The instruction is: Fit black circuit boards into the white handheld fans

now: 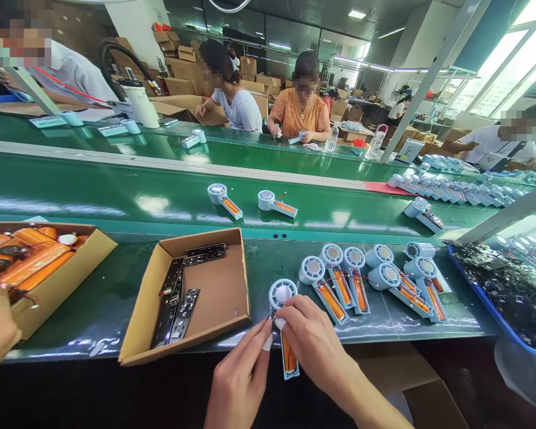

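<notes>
A fan half-shell [286, 322], long axis running toward the viewer, is pinched at its neck by both the left hand [239, 381] and the right hand [315, 342], fingertips closed together.

Both hands' fingertips hide the fan half-shell's [284, 322] middle; the blue tray [495, 313] is cut off rightward.

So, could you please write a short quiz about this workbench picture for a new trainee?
1. True or false: both hands touch the same fan half.
2. What lies in the open cardboard box: A circuit boards, B bottles, C screws?
3. What colour is the battery in the fan half?

Key:
1. True: left hand and right hand meet on it.
2. A, dark circuit boards.
3. Orange.
</notes>
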{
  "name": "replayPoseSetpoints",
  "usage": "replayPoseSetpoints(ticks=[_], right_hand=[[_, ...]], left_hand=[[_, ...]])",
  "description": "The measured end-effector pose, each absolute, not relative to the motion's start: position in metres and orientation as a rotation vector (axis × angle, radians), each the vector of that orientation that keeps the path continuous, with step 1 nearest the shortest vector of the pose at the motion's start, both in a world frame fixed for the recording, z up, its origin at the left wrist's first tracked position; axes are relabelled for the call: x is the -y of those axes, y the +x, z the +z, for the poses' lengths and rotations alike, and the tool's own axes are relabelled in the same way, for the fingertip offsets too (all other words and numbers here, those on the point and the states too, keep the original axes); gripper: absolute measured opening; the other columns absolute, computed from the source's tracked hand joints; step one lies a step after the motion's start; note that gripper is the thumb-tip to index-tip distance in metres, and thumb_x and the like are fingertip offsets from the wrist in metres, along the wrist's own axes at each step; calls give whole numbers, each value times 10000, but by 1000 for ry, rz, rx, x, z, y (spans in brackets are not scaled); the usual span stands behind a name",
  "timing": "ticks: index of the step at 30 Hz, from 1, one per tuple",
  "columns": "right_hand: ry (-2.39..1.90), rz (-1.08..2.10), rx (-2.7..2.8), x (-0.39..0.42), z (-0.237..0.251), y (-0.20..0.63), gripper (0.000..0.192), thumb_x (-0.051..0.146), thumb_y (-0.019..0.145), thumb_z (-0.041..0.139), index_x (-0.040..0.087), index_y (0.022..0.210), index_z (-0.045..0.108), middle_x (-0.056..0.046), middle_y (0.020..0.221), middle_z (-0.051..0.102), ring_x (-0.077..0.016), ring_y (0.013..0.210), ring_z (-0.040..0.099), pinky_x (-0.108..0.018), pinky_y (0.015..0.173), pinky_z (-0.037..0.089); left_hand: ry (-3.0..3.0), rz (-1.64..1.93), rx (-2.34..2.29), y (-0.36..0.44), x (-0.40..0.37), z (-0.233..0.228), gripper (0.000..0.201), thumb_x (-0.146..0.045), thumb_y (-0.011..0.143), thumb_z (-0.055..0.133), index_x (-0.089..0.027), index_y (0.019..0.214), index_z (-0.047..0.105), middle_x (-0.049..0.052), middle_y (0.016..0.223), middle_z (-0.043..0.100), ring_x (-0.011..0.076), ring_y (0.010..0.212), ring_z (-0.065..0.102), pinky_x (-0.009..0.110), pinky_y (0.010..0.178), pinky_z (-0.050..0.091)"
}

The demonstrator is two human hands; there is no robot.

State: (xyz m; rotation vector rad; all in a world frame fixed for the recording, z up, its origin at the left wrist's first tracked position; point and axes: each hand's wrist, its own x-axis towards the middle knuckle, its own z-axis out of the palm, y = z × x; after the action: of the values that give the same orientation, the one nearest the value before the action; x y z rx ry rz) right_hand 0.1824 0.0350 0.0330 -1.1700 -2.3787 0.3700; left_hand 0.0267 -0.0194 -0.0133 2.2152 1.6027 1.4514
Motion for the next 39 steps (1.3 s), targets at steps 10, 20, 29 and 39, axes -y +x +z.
replayPoseSetpoints(ticks=[10,20,29,39], right_hand=[[-857,612,2404,-55,34,203,214,160,1011,505,199,1056,710,-74,960,674,-190,900,624,-282,813,518],[-1133,1611,1621,-44,35,206,356,482,910,661,182,1100,683,-7,762,649,-134,627,589,-227,570,490],[-931,1739,1306,-35,32,210,213,358,808,720,183,902,645,2,781,620,-125,701,571,-233,670,465],[-846,1581,1335,-33,37,227,366,385,777,801,220,1006,568,-7,856,608,-145,784,594,-270,745,484]], left_hand=[[2130,1312,-1369,10,5,6,320,-122,947,487,-228,1093,751,55,1042,811,183,904,790,237,847,625],[1754,1186,-1429,30,26,4,399,-277,1023,392,-247,1326,650,55,1309,720,203,1214,675,322,1031,541],[1298,1057,-1500,52,1,-8,281,-378,796,659,-189,1000,695,49,803,756,191,584,671,320,581,584],[766,1178,-1047,62,-8,2,494,-529,820,687,-225,1201,605,82,1192,721,265,1125,665,352,976,512]])
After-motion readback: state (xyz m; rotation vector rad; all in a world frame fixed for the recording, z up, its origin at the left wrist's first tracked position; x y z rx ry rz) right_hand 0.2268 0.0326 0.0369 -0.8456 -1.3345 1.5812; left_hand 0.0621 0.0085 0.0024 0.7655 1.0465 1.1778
